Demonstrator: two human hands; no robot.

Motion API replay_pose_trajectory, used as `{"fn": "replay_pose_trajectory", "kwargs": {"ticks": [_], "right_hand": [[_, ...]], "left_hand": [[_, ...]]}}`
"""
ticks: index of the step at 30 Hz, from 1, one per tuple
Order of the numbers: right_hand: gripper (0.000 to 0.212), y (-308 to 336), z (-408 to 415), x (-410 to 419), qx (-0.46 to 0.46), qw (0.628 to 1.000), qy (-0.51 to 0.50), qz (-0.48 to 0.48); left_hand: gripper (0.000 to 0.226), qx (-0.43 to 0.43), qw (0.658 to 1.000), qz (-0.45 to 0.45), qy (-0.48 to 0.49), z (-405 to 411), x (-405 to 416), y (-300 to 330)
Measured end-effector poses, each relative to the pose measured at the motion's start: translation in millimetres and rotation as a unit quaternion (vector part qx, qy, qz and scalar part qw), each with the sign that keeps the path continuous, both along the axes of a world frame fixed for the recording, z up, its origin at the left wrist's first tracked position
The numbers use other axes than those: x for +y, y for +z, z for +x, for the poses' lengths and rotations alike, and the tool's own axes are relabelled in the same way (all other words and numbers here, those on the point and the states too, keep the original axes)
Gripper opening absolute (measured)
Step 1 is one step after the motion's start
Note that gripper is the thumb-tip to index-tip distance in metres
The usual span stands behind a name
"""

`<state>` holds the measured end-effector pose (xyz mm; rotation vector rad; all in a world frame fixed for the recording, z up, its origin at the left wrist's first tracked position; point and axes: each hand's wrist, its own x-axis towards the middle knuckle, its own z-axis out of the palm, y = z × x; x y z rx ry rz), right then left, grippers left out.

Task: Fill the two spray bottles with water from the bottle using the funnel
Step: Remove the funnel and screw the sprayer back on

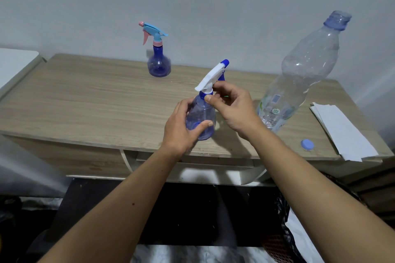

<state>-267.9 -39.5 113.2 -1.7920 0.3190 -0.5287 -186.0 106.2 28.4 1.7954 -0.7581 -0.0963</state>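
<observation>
Near spray bottle point(201, 116) stands upright close to the table's point(85, 100) front edge, long axis straight up, and both hands are already on it. Left hand point(181, 128) is wrapped round the blue body, right hand point(232, 107) pinches the collar under the white trigger head, so I'd guess the cap is being twisted, on or off I can't tell. Second sprayer point(158, 55) sits by the back edge, well apart, cap on. Big water bottle point(299, 74) is uncapped just right of the right hand, its cap point(307, 145) near the front right corner beside some paper point(342, 128). Can't spot the funnel. Wood-grain top, plain pale wall behind.
</observation>
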Motion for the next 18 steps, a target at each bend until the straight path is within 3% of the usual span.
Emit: {"fn": "replay_pose_trajectory", "kwargs": {"ticks": [8,14,18], "right_hand": [[0.027,-1,4,6,0.002,0.997,-0.030,-0.072],[0.030,-3,-3,7,-0.002,0.998,-0.041,-0.048],[0.035,-3,-7,15,-0.036,0.994,-0.101,0.015]], "left_hand": [[0.067,0.009,1.000,-0.008,-0.004,-1,1,1],[0.075,0.018,1.000,-0.013,0.007,-10,0,3],[0.074,0.028,0.999,-0.030,0.017,-15,-1,3]]}}
